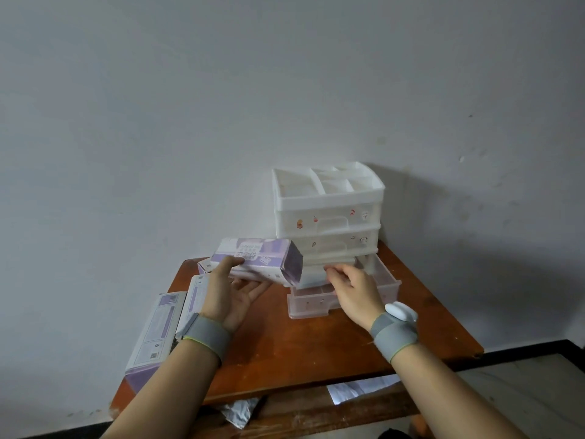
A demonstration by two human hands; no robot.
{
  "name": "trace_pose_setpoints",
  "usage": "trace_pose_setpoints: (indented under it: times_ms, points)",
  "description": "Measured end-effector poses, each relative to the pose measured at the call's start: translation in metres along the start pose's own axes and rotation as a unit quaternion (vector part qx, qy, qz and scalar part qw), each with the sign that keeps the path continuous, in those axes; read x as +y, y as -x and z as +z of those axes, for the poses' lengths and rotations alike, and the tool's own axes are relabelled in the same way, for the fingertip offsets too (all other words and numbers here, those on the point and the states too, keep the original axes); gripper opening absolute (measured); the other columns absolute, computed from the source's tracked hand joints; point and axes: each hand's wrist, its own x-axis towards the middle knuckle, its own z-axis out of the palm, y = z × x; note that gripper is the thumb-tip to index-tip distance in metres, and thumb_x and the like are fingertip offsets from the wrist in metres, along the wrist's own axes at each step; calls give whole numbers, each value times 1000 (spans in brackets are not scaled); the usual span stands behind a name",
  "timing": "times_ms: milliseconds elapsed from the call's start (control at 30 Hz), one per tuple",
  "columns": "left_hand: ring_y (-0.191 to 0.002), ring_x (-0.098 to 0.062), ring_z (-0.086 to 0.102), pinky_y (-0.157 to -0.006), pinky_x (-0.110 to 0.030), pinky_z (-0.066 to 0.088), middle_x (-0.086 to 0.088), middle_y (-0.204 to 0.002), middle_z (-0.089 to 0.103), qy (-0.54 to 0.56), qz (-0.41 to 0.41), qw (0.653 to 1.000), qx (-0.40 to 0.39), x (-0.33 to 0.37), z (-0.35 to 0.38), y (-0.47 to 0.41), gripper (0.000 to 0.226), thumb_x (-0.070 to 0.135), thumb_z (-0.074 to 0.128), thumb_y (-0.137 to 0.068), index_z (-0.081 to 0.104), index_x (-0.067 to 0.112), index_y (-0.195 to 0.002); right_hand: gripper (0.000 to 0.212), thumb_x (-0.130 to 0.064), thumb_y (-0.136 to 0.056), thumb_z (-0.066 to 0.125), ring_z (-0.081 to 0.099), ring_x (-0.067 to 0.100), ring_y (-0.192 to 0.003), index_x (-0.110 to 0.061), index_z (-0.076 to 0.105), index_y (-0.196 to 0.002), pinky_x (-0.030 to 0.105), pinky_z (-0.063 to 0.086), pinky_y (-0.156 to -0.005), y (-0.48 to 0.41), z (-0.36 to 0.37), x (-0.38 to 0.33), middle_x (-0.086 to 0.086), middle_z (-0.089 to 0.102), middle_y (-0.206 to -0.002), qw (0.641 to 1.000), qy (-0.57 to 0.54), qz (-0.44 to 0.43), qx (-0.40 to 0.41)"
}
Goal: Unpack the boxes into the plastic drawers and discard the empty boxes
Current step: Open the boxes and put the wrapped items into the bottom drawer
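Left hand gripped purple box, right hand pinched white contents at its open end.
Box was held tilted above wooden table, over pulled-out bottom drawer of plastic drawer unit; more boxes lay left.

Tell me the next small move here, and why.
Probably draw the white contents the rest of the way out and down into the pulled-out bottom drawer. The left hand tilts the purple box, open end toward the drawer, and the right hand pinches the protruding contents directly above it.
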Motion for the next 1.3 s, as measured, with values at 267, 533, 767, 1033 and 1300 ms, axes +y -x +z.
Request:
trace_pose_setpoints:
  times_ms: [267,533,767,1033,1300]
  points:
    - [-84,-30,76,-62,-40,64,-16,-98,76,-8,-21,999,41,-15,2,-3,26,28,62,-98,56,16,-120,54,-54,-85,64,60,3,-109,-39,52,-135,25,57,-81,14,0,-18,-18,55,-128,990,-78,-107,-50]
    - [-93,-32,71,-70,-43,63,-17,-102,71,-51,-44,997,31,-15,9,4,16,30,60,-99,60,18,-109,59,-47,-84,71,58,4,-114,-28,51,-137,34,55,-90,11,4,-31,-14,59,-129,974,7,-222,-38]
    - [-95,-33,69,-57,-40,64,-23,-119,66,-51,-66,995,54,-16,6,3,44,32,63,-96,51,13,-134,50,-46,-99,45,66,10,-106,-31,37,-145,36,56,-86,16,0,-33,-2,68,-121,966,66,-252,-11]
    - [-100,-34,68,-49,-36,62,-20,-109,67,-16,-135,989,61,-18,3,2,49,36,63,-96,54,7,-136,51,-11,-92,62,55,14,-114,-20,49,-140,31,57,-86,6,-11,-32,4,59,-128,916,158,-345,133]
    - [-93,-30,73,-50,-36,62,-18,-120,68,-11,-162,985,57,-22,0,-6,53,40,64,-95,56,9,-137,67,5,-72,65,47,31,-118,-31,62,-128,48,39,-98,5,-9,-33,9,49,-127,835,300,-423,185]
